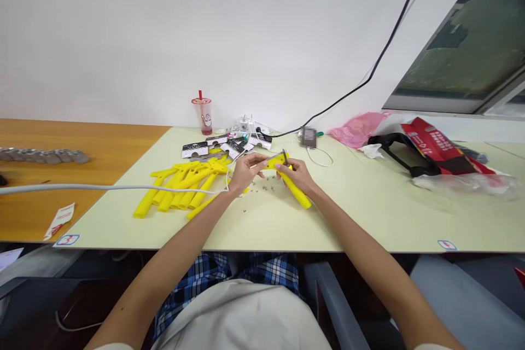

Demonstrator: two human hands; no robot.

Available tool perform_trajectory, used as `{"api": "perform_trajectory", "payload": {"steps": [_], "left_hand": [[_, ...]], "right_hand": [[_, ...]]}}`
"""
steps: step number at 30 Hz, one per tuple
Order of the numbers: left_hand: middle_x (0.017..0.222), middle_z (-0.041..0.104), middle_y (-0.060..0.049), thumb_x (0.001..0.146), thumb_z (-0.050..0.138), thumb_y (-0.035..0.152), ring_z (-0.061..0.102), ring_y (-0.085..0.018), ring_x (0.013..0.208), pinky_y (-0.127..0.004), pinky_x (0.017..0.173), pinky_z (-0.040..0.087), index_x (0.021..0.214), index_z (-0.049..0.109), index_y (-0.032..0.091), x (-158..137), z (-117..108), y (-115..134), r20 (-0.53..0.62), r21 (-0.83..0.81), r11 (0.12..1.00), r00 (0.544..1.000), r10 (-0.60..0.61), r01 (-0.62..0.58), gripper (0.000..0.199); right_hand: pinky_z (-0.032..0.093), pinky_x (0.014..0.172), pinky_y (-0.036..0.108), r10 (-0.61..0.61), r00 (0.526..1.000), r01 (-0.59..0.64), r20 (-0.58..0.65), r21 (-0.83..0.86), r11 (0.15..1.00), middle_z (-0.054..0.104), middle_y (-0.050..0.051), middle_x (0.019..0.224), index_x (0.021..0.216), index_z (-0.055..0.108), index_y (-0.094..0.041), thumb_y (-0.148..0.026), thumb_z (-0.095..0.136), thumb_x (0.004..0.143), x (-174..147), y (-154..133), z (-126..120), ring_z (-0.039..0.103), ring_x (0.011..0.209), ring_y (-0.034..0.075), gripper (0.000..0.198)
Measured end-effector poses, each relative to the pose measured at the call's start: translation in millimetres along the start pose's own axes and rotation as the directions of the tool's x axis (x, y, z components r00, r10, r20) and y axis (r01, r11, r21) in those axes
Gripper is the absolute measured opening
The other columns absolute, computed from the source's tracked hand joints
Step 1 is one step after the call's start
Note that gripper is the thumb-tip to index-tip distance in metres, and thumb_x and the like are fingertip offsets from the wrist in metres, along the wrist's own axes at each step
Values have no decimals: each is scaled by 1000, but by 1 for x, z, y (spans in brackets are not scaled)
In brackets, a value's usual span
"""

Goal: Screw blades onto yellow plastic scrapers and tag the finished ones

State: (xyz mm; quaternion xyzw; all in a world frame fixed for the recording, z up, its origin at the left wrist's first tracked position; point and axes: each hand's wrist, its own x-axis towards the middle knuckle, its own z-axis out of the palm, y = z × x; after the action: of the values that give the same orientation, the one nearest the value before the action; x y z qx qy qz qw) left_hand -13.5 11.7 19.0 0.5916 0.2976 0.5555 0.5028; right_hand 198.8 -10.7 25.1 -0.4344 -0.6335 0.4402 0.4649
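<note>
Both my hands hold one yellow plastic scraper [300, 194] above the table, its wide head between them and its handle slanting down to the right. My left hand [245, 170] pinches the left end of the head, where a strip of metal blade shows along the upper edge. Fingers of my right hand [298, 174] close around the neck, near a small dark upright piece [285, 157] whose kind I cannot make out. Below lie several tiny screws [266, 188], scattered loose. A pile of similar yellow scrapers [180, 186] rests left of my left hand.
Behind the pile are black-and-white card packets [195, 149] and a plastic cup [202, 115] with a red straw. A white cable [123, 187] crosses to my left wrist. Farther right sit a small dark device [308, 138], a pink bag [357, 128] and red packaging [438, 145].
</note>
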Motion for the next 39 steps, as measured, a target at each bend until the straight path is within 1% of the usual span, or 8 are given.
{"api": "perform_trajectory", "payload": {"steps": [9,14,18,20,23,30,35,39], "left_hand": [[105,81,-9,82,87,60,73,-22,90,-32,64,68,104,85,18,1,-1,1,-1,53,997,999,48,-48,48],[107,80,-10,97,73,59,77,-23,97,-31,69,67,114,79,19,4,-13,12,-43,250,962,991,128,-113,44],[100,82,-9,97,74,53,78,-23,93,-34,79,65,99,78,20,4,-32,26,112,450,890,993,24,-72,34],[96,83,-8,93,77,49,76,-22,88,-36,85,62,94,80,21,2,-42,35,284,569,816,955,-82,-99,29],[96,84,-7,91,79,46,75,-23,90,-36,86,59,94,82,22,-7,-52,50,476,657,742,838,-267,-137,25],[105,82,-4,85,85,43,72,-26,100,-34,85,50,94,81,24,-33,-63,68,579,742,648,651,-491,-172,21],[100,80,-4,82,86,31,66,-31,113,-39,98,44,86,81,26,-34,-65,56,571,789,562,634,-521,-249,8],[101,78,-5,82,87,33,63,-32,117,-41,105,42,82,82,26,-29,-63,48,573,798,534,629,-525,-280,9]], "right_hand": [[50,38,31,-12,999,13,-39,19,1000,78,4,73,77,70,-21,-67,89,81,1,2,0,59,42,16,49],[47,35,28,-46,981,79,-188,175,981,73,0,67,80,66,-22,-67,90,81,6,4,-5,57,38,14,50],[43,33,25,-14,951,115,-309,309,944,70,-2,68,80,61,-23,-65,92,80,9,0,-11,55,37,11,51],[43,33,24,29,939,98,-342,348,933,69,-3,68,81,59,-23,-63,93,79,10,-1,-14,55,37,10,52],[43,32,24,103,934,42,-341,392,919,69,-3,70,83,59,-23,-60,94,78,14,0,-18,54,37,9,51],[41,32,24,165,944,-35,-285,410,912,69,-1,70,81,59,-22,-53,93,79,21,14,-20,53,36,9,46],[42,33,25,190,951,-89,-245,370,925,69,-1,70,82,61,-21,-52,90,81,23,19,-18,54,35,10,42],[43,33,26,205,962,-136,-180,335,932,70,0,70,83,61,-22,-53,90,81,23,17,-16,54,36,11,43]]}}
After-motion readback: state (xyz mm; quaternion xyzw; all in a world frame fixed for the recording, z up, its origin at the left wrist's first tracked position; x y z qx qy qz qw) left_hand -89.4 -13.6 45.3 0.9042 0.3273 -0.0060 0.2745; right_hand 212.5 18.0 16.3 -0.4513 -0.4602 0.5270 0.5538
